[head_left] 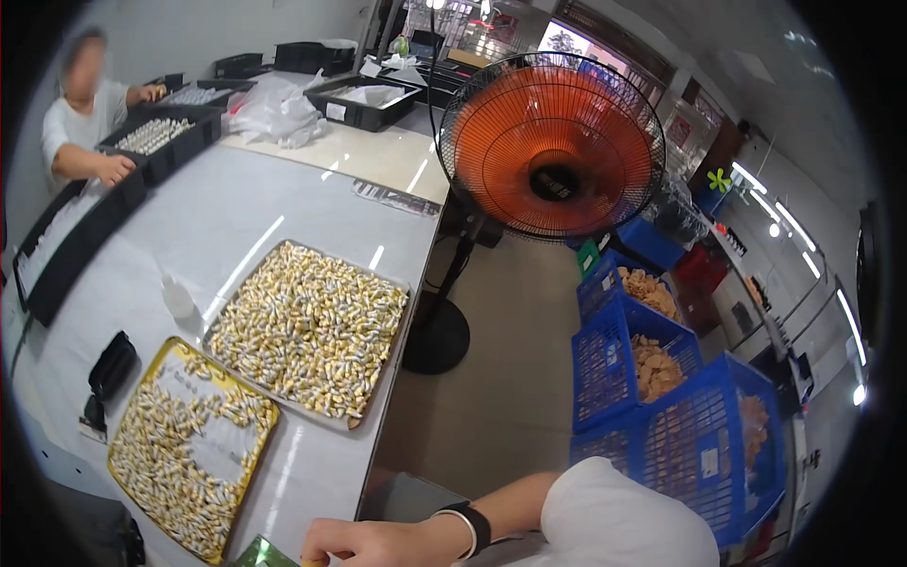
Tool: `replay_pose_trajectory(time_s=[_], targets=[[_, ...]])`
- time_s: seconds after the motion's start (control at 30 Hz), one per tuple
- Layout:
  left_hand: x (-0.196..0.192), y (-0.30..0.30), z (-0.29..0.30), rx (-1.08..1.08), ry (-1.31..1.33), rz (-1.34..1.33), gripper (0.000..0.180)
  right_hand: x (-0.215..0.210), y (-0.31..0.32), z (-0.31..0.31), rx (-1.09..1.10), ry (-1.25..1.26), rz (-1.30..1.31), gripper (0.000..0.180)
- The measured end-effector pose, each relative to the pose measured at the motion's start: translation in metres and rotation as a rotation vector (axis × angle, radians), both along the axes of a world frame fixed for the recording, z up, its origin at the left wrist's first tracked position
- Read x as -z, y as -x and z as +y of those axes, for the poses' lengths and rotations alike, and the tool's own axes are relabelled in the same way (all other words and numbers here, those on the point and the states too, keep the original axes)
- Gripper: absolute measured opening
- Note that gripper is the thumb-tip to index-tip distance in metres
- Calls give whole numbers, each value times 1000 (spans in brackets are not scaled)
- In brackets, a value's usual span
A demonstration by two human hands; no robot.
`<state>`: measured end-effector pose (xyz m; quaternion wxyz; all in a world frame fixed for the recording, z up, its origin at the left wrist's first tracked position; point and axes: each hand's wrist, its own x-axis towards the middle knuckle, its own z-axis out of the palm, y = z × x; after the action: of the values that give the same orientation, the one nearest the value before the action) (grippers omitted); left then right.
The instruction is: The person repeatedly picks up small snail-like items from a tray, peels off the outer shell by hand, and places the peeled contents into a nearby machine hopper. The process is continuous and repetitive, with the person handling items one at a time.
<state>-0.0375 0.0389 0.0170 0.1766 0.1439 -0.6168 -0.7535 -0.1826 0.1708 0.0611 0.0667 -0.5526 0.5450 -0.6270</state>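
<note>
Right hand (364,543) rests at table (236,213) edge, near gold tray (142,373) of small capsules (179,444); grip unclear. Standing fan (553,146) beside table.

Just ahead of the hand (373,542) at the table's near edge, the gold tray (128,444) and, beyond it, the silver tray (248,373) of small capsules fill the tabletop. Bare table (227,213) opens past them. To the right, open floor (510,378) runs to the fan stand (436,335) and the blue crates (661,425).
</note>
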Motion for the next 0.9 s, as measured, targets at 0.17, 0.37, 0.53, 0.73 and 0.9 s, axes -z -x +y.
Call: replay_pose_trajectory(time_s=[0.17, 0.37, 0.53, 0.73, 0.9], targets=[[-18, 3, -3, 96, -166, -24, 18, 2, -6, -2, -60, -11, -130, 14], [-20, 18, 11, -20, -186, -5, 21, -3, -5, 1, 65, 86, -111, 10], [-21, 25, 13, -36, -255, 70, 23, 6, -6, -10, 132, 79, -161, 18], [-7, 32, 5, 145, -396, 133, 30, 1, 3, -4, 175, -45, -180, 17], [-28, 33, 5, 75, -548, 80, 33, 2, 5, -4, 35, -74, -248, 21]])
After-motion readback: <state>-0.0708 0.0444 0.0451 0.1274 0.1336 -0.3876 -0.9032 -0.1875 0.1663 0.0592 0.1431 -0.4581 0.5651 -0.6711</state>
